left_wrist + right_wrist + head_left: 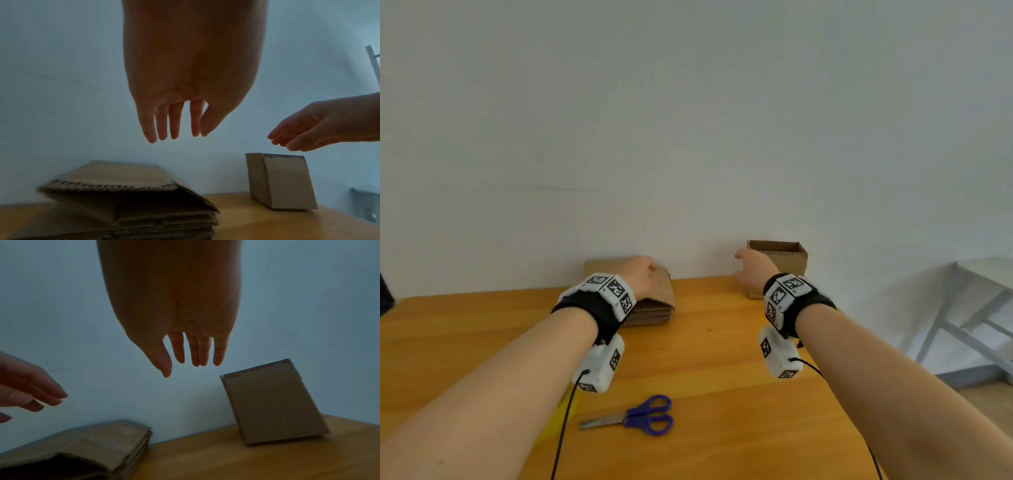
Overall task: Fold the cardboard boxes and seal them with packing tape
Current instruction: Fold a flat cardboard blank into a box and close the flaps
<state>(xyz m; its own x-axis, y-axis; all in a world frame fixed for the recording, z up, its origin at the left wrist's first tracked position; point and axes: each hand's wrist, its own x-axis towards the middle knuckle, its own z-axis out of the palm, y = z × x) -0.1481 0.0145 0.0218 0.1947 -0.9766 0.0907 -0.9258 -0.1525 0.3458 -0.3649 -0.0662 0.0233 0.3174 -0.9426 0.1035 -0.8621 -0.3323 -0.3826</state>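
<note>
A stack of flat brown cardboard boxes (654, 305) lies at the far edge of the wooden table (705, 359), against the wall. My left hand (642, 274) hovers above the stack (127, 203), fingers (174, 123) straight and holding nothing. To the right stands an opened cardboard box (787, 257) with its top open. My right hand (751, 270) hangs in the air just left of that box (273, 404), fingers (197, 352) loosely extended and empty. The stack's top box (92, 446) gapes at its near edge. No packing tape shows in any view.
Blue-handled scissors (635, 416) lie on the table near me, between my forearms. Something yellow (558, 416) peeks from under my left forearm. A white wall (688, 137) runs behind the table. A grey metal frame (969, 329) stands beyond the table's right edge.
</note>
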